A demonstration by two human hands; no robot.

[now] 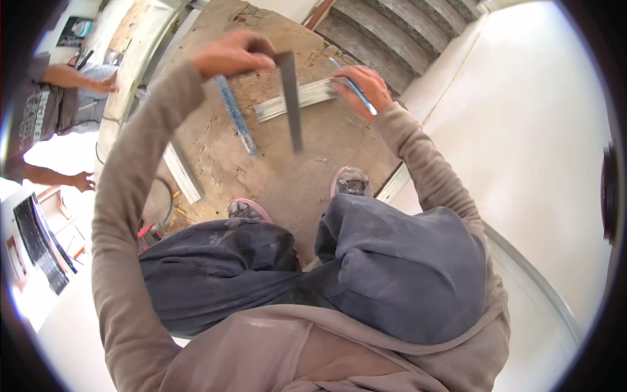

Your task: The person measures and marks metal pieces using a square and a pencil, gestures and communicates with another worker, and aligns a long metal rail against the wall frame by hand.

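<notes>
My left hand (238, 55) is raised over the floor, its fingers closed on the upper end of a dark metal square (292, 104). One long blade of the square hangs down toward my feet, slightly blurred. My right hand (364, 89) grips a blue pencil (354, 87), which slants across the fingers. Under that hand lies the right end of a pale grooved strip (268, 111); whether the fingers touch it I cannot tell. The square's blade crosses in front of the strip. A worn blue bar (235, 116) lies on the floor below my left hand.
Another pale strip (183, 173) lies by my left foot, near a cable and red-handled tool (149, 230). Grey steps (372, 32) rise at the far right, beside a white wall (535, 130). At the left, a person's hands (101, 83) are near a long pale board (130, 78).
</notes>
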